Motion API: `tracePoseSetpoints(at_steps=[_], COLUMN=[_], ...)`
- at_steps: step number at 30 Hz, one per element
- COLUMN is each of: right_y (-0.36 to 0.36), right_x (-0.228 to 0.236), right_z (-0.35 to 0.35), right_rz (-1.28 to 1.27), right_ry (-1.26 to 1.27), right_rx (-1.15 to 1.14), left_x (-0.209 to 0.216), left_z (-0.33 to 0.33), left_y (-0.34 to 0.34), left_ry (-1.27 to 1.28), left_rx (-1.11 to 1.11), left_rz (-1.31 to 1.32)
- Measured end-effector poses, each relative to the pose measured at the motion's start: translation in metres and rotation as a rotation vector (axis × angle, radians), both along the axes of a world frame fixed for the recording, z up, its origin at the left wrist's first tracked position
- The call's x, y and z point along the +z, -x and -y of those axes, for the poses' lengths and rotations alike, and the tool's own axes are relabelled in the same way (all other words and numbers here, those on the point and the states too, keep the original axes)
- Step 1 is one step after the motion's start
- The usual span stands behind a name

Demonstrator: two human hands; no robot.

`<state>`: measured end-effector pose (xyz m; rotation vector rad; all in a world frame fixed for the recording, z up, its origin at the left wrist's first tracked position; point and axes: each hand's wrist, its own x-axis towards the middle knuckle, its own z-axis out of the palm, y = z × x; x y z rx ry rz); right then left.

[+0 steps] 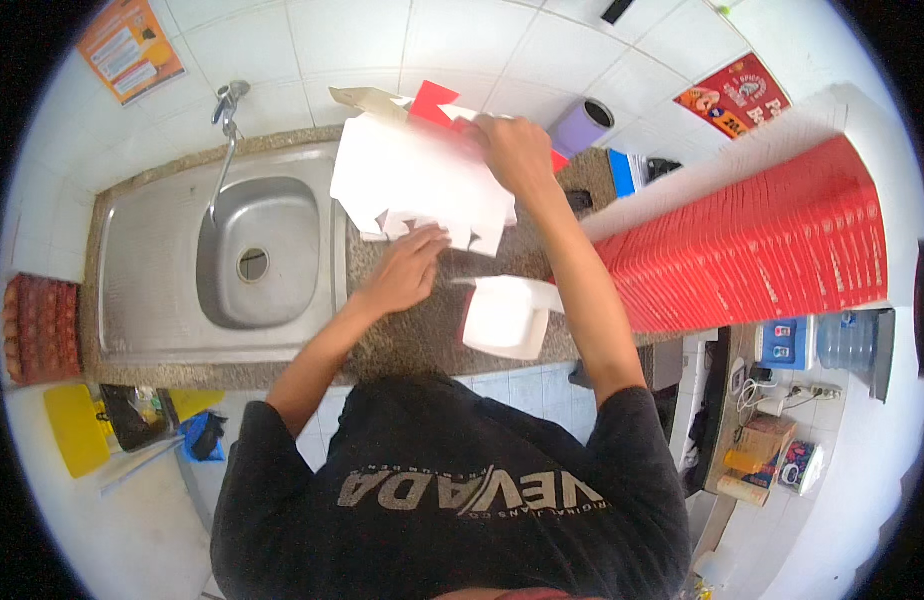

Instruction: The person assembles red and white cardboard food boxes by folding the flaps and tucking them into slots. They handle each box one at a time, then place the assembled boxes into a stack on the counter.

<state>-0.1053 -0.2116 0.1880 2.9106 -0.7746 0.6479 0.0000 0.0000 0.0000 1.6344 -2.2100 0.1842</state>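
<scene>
A flat cardboard box blank [412, 170], white on its upper side with red flaps, lies on the counter right of the sink. My left hand [404, 270] is at its near edge, fingers stretched out over the small cut tabs. At the far right corner my right hand [517, 152] grips the blank beside a red flap, its fingers curled and partly hidden. Nearer to me stands a small folded box [506, 325], white inside and open at the top. My right forearm passes beside it.
A steel sink [322, 260] with a tap [227, 100] is at left. A tall stack of red cardboard blanks [752, 240] fills the right side. Behind my right hand stands a purple cup [579, 130]. Egg trays [42, 325] sit at far left.
</scene>
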Motion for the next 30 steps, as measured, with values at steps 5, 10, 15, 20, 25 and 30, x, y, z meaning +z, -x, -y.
tracePoseSetpoints(at_steps=[5,10,15,20,25,30], right_y=[-0.01,0.016,0.093,0.154,0.158,0.186], right_x=[0.025,0.13,0.126,0.063,-0.007,-0.038], right_z=[-0.018,-0.078,-0.142,-0.232,-0.283,-0.331], right_rz=[0.191,0.535,0.418,0.303,-0.002,-0.2], right_ry=[0.142,0.126,-0.04,-0.344,-0.689,-0.655], right_rx=[-0.018,0.039,0.388,0.568,0.655,0.744], left_x=[-0.037,-0.018,-0.009,-0.009,0.205,0.231], left_z=[0.009,0.049,0.05,-0.118,-0.234,-0.265], left_y=[-0.005,-0.015,-0.017,0.044,0.136,0.172], left_ry=[-0.568,-0.591,-0.168,-0.691,-0.8,-0.453], left_rx=[0.179,0.355,0.331,-0.001,-0.229,0.143], left_rz=[-0.001,-0.148,-0.351,-0.521,-1.047,-0.736])
